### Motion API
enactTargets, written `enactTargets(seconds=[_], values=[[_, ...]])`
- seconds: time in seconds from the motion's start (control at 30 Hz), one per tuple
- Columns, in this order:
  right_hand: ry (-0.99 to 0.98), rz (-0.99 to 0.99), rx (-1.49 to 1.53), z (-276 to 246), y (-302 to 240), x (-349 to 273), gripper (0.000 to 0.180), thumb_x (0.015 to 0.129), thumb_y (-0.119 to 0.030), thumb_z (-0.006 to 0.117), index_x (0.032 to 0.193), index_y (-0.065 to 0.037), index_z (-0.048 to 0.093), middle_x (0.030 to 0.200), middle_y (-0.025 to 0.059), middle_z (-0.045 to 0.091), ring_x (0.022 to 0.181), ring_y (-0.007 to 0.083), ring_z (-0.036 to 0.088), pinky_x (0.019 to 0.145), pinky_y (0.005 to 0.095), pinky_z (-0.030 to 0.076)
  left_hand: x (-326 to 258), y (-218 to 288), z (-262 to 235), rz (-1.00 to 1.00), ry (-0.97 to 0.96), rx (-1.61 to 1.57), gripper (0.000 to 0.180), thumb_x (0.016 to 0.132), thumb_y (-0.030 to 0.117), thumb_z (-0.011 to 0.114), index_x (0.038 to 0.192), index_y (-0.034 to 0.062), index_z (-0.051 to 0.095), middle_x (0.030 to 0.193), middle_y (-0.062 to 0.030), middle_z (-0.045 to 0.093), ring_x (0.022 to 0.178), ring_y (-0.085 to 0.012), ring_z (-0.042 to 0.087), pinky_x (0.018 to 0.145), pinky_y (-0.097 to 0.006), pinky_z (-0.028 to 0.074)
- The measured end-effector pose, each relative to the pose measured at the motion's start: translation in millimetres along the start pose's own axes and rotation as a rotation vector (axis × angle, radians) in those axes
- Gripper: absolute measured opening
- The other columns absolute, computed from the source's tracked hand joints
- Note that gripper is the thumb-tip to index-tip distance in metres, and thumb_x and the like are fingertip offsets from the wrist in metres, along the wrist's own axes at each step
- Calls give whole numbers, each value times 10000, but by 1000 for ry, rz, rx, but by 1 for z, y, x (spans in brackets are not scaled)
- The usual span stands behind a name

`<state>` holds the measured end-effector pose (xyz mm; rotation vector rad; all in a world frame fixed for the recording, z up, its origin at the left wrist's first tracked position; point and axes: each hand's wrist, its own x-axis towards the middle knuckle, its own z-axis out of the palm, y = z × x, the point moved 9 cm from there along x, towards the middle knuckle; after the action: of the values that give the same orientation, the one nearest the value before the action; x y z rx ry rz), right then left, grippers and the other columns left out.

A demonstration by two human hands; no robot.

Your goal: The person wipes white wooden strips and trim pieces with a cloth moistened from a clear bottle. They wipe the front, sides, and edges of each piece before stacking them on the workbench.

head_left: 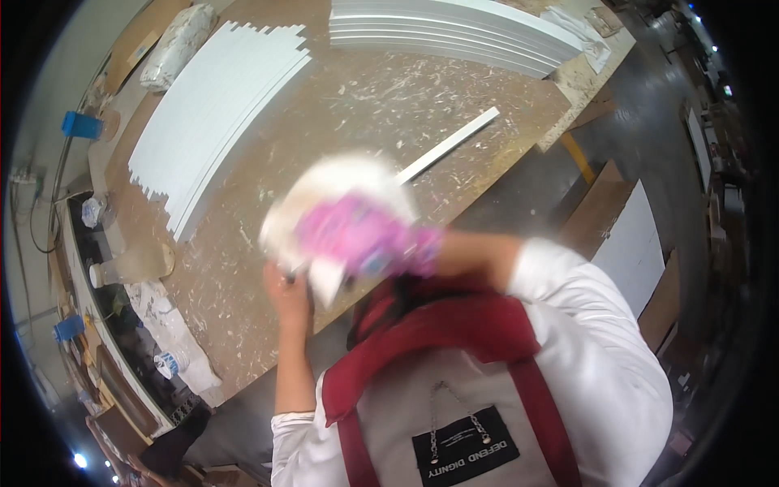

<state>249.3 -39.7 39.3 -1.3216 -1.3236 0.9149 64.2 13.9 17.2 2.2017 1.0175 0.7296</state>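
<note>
A long, narrow white strip (450, 144) lies slantwise over the worktable, its middle hidden under my right hand. My right hand (357, 235), in a pink patterned glove and smeared by motion, presses a bulky white cloth (345, 174) onto the strip. The cloth is blurred as well, so its exact kind is hard to tell. My bare left hand (290, 294) is closed at the strip's near end, by the table's front edge; its fingertips are partly hidden.
The brown worktable (243, 300) is spotted with white paint. White strips (219, 114) lie side by side at left; more strips (454, 36) stand at the back. A plastic-wrapped bundle (178, 47), a plastic jar (134, 265) and a small tub (168, 364) line the left. White-faced boards (633, 243) lean at right.
</note>
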Motion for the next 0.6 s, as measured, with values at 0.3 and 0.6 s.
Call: enactTargets(seconds=[0.3,0.6], values=[[422,213,-339,-256,70,-83,222,876,-158,526,1071,-66,582,1077,89,602,969,219,589,810,349,500,10,12,0,-10,-29,-38,189,734,57,719,897,25,630,938,-135,602,923,-313,546,816,-389,429],[363,-175,-605,-255,-59,-70,329,870,-159,503,1155,-9,574,1086,157,605,1037,246,581,908,359,445,-6,-12,-21,-191,-56,128,229,758,146,723,951,39,661,954,-146,596,934,-328,523,822,-409,421]])
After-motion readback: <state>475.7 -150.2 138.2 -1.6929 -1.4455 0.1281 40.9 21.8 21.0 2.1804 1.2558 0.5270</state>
